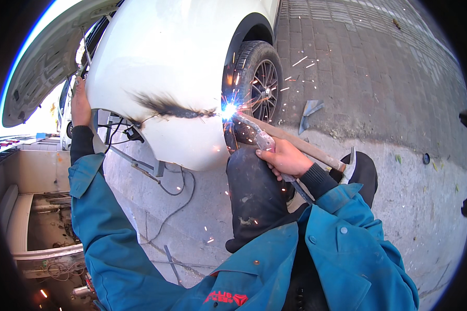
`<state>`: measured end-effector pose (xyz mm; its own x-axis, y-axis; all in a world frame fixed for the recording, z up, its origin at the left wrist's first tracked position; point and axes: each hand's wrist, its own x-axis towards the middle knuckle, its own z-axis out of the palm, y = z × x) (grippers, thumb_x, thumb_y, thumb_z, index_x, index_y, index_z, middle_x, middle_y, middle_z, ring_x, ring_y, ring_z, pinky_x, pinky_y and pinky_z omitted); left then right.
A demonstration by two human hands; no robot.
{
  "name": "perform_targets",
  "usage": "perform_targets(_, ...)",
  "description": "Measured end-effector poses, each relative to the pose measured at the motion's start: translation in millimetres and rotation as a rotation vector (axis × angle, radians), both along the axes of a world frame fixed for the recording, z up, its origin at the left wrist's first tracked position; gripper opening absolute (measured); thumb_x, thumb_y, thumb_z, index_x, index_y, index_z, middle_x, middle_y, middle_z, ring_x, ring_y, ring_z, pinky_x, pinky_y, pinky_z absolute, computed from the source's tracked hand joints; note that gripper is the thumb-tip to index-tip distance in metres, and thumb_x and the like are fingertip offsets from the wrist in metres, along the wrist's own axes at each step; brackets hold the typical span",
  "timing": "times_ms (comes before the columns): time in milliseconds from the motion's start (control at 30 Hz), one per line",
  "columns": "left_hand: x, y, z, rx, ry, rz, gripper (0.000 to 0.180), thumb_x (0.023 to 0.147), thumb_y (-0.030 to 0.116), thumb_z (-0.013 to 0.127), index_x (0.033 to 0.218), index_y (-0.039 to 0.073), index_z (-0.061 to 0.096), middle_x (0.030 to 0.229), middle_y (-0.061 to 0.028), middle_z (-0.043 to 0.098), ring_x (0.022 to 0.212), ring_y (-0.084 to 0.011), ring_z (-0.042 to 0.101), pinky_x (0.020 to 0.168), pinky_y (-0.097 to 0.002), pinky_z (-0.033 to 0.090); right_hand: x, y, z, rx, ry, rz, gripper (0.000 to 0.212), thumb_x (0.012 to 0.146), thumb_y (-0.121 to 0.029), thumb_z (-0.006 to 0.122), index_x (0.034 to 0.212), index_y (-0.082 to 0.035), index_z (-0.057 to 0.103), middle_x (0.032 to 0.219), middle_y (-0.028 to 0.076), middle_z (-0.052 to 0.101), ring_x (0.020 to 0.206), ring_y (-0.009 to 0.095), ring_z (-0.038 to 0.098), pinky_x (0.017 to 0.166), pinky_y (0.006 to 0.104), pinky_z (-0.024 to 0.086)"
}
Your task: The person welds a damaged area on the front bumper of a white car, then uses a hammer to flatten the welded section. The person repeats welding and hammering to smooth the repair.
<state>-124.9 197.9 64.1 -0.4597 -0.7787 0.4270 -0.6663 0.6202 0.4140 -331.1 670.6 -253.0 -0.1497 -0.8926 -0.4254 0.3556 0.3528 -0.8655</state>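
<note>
My right hand [290, 158] is closed around a welding torch [264, 140], its cable running back under my wrist. A bright blue-white arc [229, 110] burns at the torch's tip, against the edge of the white car panel [166, 57] by the wheel arch. Sparks fly out from it. A dark, sooty weld seam [187, 111] runs along the panel to the left of the arc. My left hand [80, 106] grips the panel's far left edge, its fingers partly hidden. Beside the torch slants a hammer [301, 143] with a wooden handle, its metal head near my right knee.
The car's wheel [264, 88] stands just beyond the arc. A raised hood [41, 67] rises at the upper left. Bent sheet-metal scrap [310, 113] lies on the paving. A dark cable [192, 186] loops across the concrete near a thin metal strip [172, 264].
</note>
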Motion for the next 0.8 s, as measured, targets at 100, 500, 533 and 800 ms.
perform_targets(100, 1, -2, -3, 0.089, 0.077, -0.042, 0.102, 0.105, 0.084, 0.031, 0.15, -0.002, 0.062, 0.134, -0.0195, 0.072, 0.122, -0.031, 0.065, 0.111, -0.0391, 0.043, 0, -1, 1, 0.006, 0.018, 0.001, 0.028, 0.108, -0.029, 0.066, 0.11, -0.001, 0.059, 0.074, 0.002, 0.059, 0.053, 0.011, 0.06, 0.045, 0.0307, 0.054)
perform_targets(500, 4, -11, -3, 0.065, 0.09, -0.039, 0.097, 0.108, 0.079, 0.031, 0.152, -0.003, 0.06, 0.14, -0.0209, 0.069, 0.128, -0.0305, 0.064, 0.115, -0.0383, 0.041, -1, -1, -2, 0.014, 0.018, 0.001, 0.033, 0.107, -0.031, 0.068, 0.103, 0.0, 0.058, 0.074, 0.003, 0.06, 0.052, 0.011, 0.06, 0.044, 0.0305, 0.053)
perform_targets(533, 4, -10, -3, -0.004, 0.048, -0.037, 0.096, 0.108, 0.078, 0.031, 0.152, -0.002, 0.06, 0.141, -0.0202, 0.069, 0.127, -0.0301, 0.063, 0.115, -0.0383, 0.041, -1, -1, -2, 0.022, 0.019, 0.002, 0.033, 0.107, -0.031, 0.068, 0.101, 0.0, 0.059, 0.073, 0.003, 0.06, 0.052, 0.012, 0.06, 0.044, 0.0306, 0.053)
perform_targets(800, 0, -2, -2, 0.083, 0.096, -0.033, 0.094, 0.108, 0.079, 0.033, 0.153, 0.002, 0.062, 0.138, -0.0168, 0.07, 0.124, -0.0278, 0.064, 0.113, -0.0375, 0.041, -2, 1, 0, 0.04, -0.002, 0.008, 0.037, 0.107, -0.031, 0.069, 0.09, 0.0, 0.06, 0.07, 0.003, 0.06, 0.051, 0.013, 0.06, 0.044, 0.0314, 0.053)
